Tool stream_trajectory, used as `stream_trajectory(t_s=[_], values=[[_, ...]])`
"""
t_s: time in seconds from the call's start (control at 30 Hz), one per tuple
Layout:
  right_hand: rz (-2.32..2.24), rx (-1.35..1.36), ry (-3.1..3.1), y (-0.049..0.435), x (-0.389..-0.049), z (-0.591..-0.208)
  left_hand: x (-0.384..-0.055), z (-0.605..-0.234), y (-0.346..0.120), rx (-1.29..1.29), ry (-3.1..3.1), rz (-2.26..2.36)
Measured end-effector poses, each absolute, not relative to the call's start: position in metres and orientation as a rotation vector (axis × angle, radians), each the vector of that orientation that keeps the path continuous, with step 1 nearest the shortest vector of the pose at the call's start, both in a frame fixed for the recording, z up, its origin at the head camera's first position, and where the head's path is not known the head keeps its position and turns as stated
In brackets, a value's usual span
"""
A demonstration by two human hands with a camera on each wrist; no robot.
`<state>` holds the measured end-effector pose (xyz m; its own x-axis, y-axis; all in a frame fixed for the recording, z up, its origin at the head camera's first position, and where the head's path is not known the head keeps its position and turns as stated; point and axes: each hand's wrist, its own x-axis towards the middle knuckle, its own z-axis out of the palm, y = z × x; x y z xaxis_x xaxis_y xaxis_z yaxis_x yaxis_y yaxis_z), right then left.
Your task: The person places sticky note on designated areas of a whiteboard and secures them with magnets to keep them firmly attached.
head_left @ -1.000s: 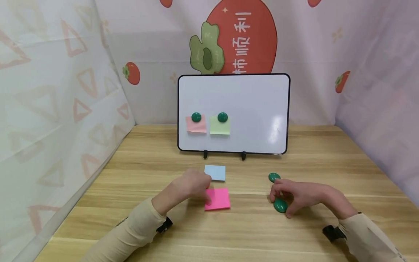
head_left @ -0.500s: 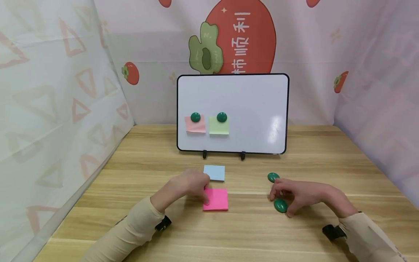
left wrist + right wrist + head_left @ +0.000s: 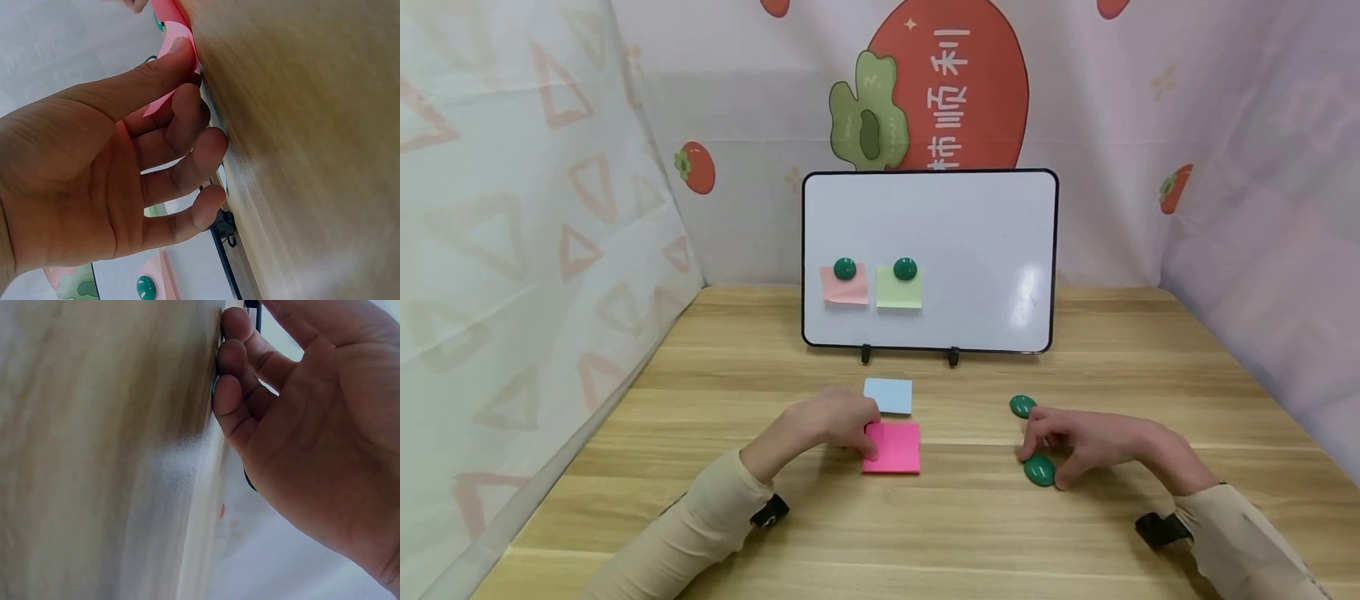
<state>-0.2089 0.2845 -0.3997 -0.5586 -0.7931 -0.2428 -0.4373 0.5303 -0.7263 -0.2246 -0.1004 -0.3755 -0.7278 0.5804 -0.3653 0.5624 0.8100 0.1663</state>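
My left hand [image 3: 835, 421] pinches the near-left edge of a bright pink sticky note [image 3: 898, 450], thumb on top. In the left wrist view the pink sheet [image 3: 178, 30] bends under the thumb, with the other fingers loosely curled beside it. Just beyond the pink one, a light blue sticky note [image 3: 891, 397] lies on the table, its left edge by my knuckles. Over on the right, my right hand [image 3: 1093, 442] holds a round green magnet [image 3: 1040, 471] on the tabletop, thumb at one side and bent fingers at the other. The right wrist view hides that magnet.
A second green magnet [image 3: 1022, 406] lies just behind my right fingers. At the back a whiteboard [image 3: 981, 225] stands on small black feet. It bears a pale pink note [image 3: 846, 292] and a pale green note [image 3: 898, 293], each under a green magnet. Printed cloth surrounds the wooden table [image 3: 955, 533].
The bright pink note has shifted slightly away from me, towards the blue note, with my left thumb staying on it. My right hand keeps its place at the magnet.
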Motion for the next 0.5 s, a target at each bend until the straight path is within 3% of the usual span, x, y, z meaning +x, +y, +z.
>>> stream_trajectory(t_s=[0.5], values=[[-0.806, -0.976, 2.273, 0.2856, -0.2088, -0.3988, -0.2264, -0.3772, -0.1023, 0.851, 2.593, 0.106]])
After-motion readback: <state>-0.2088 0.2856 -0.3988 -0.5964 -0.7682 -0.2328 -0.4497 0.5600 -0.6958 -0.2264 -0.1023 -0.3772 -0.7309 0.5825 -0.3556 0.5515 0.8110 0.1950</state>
